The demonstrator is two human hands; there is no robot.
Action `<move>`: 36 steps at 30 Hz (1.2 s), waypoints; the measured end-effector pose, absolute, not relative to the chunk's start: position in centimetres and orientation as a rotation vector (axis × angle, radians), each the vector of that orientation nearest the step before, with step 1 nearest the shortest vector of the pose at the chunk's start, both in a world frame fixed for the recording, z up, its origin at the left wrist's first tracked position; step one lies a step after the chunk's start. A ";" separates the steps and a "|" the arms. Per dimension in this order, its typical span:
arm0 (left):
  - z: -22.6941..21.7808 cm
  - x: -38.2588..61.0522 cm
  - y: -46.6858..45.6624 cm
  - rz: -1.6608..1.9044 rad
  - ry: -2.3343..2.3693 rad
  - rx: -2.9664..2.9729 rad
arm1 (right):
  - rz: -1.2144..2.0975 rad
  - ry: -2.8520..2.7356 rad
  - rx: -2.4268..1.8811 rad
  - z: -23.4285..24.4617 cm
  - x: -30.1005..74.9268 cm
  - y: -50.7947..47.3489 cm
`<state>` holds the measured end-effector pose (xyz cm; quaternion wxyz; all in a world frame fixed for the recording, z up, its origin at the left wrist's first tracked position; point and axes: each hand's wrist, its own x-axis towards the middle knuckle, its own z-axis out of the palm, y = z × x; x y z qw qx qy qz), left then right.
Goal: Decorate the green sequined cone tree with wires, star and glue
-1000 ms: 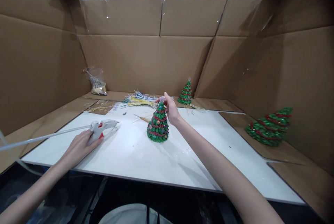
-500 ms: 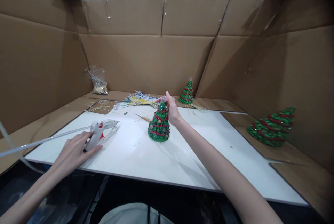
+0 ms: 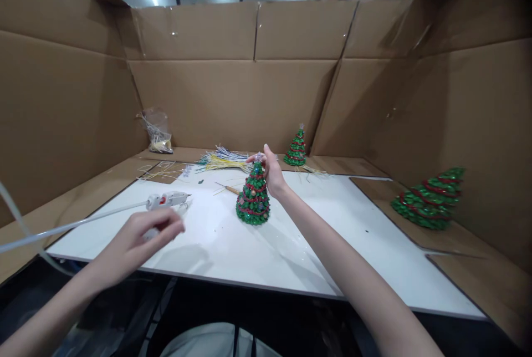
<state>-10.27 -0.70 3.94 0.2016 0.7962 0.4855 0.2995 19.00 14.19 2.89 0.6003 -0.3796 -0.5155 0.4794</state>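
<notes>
A small green Christmas tree (image 3: 252, 202) with red garland and round ornaments stands upright on the white board in front of me. My right hand (image 3: 272, 175) reaches behind its top, fingers at the pale star (image 3: 259, 157). My left hand (image 3: 143, 238) hangs above the board, holding nothing, its thumb and bent fingers a little apart. Just beyond it lies a white hot glue gun (image 3: 172, 198), with a long glue stick (image 3: 87, 220) sticking out of its back; part of the gun is hidden by the hand. A wooden-handled awl-like tool (image 3: 231, 188) lies left of the tree.
Bundles of coloured wire-like strands (image 3: 224, 159) lie at the back. A second tree (image 3: 296, 149) stands behind; a third tree (image 3: 430, 199) leans at the right. A clear plastic bag (image 3: 158, 131) sits in the left corner. Tall cardboard walls (image 3: 199, 91) surround the board.
My left hand has let go of the glue gun and moved right, lifting off the board. The gun now lies on the board. My right hand stays at the tree's top.
</notes>
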 end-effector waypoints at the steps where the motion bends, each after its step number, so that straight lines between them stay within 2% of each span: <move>1: 4.8 -8.7 0.0 0.844 1.275 2.228 | 1.102 -1.196 -0.884 2.9 19.0 14.2; 6: 6.8 -0.3 6.8 1.362 0.934 1.995 | 1.095 -1.182 -0.888 2.9 19.0 14.3; 14: 4.5 7.9 15.3 1.332 0.829 1.565 | 1.049 -1.173 -0.709 1.9 18.5 15.5; 24: 3.3 11.2 14.5 1.545 0.793 1.391 | 0.976 -1.114 -0.653 1.1 18.0 16.3; 36: 2.8 11.6 14.8 1.635 0.825 1.486 | 0.916 -1.063 -0.710 1.0 17.7 16.5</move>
